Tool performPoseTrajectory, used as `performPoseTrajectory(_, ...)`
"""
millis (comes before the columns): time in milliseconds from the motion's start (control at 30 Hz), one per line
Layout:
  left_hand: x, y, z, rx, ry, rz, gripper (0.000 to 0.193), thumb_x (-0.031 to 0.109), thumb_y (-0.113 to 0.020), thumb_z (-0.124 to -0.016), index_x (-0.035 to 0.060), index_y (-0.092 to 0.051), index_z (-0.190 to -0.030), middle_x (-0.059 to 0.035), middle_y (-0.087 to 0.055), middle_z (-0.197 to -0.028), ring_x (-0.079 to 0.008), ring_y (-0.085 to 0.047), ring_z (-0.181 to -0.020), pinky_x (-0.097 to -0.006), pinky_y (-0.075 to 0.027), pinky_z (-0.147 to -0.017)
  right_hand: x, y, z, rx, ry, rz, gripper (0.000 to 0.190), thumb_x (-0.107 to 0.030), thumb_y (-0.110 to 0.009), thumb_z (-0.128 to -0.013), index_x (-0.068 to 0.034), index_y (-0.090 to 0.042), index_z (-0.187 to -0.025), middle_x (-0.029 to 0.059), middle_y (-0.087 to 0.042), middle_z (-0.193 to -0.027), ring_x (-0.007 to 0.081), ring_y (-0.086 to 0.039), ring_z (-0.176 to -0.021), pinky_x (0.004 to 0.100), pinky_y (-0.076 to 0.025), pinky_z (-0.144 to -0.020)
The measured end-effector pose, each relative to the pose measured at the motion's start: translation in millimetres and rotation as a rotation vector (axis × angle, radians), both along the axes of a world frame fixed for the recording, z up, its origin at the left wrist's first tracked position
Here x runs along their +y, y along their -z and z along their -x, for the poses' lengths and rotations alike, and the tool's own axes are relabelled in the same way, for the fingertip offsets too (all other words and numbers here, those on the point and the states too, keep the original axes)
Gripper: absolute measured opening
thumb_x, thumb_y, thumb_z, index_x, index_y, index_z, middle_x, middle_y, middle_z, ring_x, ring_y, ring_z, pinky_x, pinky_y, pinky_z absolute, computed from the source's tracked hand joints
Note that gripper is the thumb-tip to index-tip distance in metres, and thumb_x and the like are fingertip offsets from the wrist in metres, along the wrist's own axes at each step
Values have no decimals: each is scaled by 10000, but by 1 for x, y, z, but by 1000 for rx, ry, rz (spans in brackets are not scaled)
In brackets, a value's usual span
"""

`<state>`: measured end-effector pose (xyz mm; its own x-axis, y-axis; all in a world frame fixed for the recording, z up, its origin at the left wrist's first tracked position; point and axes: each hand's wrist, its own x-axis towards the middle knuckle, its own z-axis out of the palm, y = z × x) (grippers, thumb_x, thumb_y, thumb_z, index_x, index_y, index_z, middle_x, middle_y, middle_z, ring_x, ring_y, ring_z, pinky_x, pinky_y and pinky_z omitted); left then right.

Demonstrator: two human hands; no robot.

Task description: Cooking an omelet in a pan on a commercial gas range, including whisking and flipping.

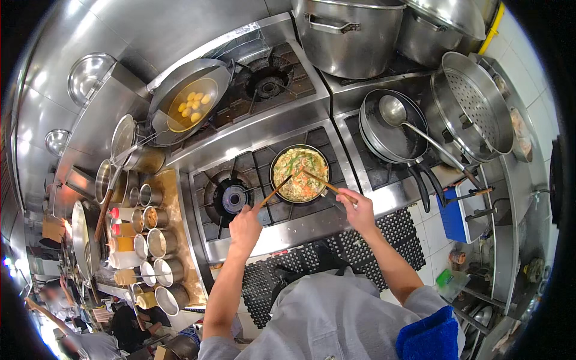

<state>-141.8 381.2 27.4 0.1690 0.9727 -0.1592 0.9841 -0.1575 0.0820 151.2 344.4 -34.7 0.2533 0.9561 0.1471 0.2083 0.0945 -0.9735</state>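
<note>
A round pan (pixel 272 184) rests on the stove's grate, filled with a vegetable pancake-like mixture (pixel 299 173) showing green and orange pieces. My left hand (pixel 246 228) grips one wooden chopstick (pixel 275 191), whose dark tip touches the food near its middle. In my right hand (pixel 357 210) is another wooden chopstick (pixel 325 182), its tip also at the food's centre. Left of the pan, a gas burner (pixel 234 200) shows a bluish centre; nothing stands on it.
A wok (pixel 157 105) holds yellow balls in liquid at the upper left. Metal cups (pixel 168 270) and squeeze bottles (pixel 121 244) stand left. Stacked frying pans (pixel 405 139) with a ladle (pixel 393 110), a stockpot (pixel 351 49) and a perforated steamer (pixel 472 103) stand right. People are at lower left.
</note>
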Motion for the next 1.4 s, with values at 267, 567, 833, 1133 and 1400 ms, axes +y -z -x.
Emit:
performPoseTrajectory(267, -11, 9, -7, -31, -7, 20, 443, 26, -489, -767, 158, -585, -1178, -111, -597, -924, -315, -641, -771, -426, -526, -638, -25, -10, 0, -72, -116, -28, 174, -68, -634, -841, 3, -651, -1000, 130, -687, -845, 178, -663, -732, 264, -500, -638)
performPoseTrajectory(567, -34, -6, 4, 4, -43, 54, 466, 18, -496, -764, 174, -580, -1195, -104, -589, -893, -299, -632, -790, -414, -524, -667, 24, 11, 7, -25, -77, -81, 177, -65, -621, -851, 6, -643, -1011, 139, -683, -888, 192, -662, -744, 267, -499, -646)
performPoseTrajectory(833, -36, 12, 3, 1, -35, 34, 471, 18, -499, -761, 169, -577, -1201, -110, -577, -885, -319, -640, -764, -434, -527, -638, 3, -2, -9, -120, -145, -38, 185, -76, -653, -826, -22, -662, -1003, 135, -679, -854, 198, -653, -714, 276, -495, -642)
performPoseTrajectory(1133, 9, 12, -22, -62, -27, -76, 436, 34, -493, -781, 165, -583, -1187, -124, -589, -882, -331, -639, -746, -437, -522, -620, 24, 1, -5, -84, -67, -33, 174, -60, -619, -852, 2, -653, -1011, 130, -686, -887, 170, -660, -749, 267, -501, -649)
performPoseTrajectory(1400, 17, 20, -6, -17, -74, -18, 481, 28, -485, -773, 176, -566, -1223, -150, -591, -918, -355, -633, -774, -452, -517, -663, 8, -8, -29, -58, -48, -13, 167, -57, -623, -843, 6, -659, -993, 120, -690, -856, 165, -662, -746, 265, -500, -655)
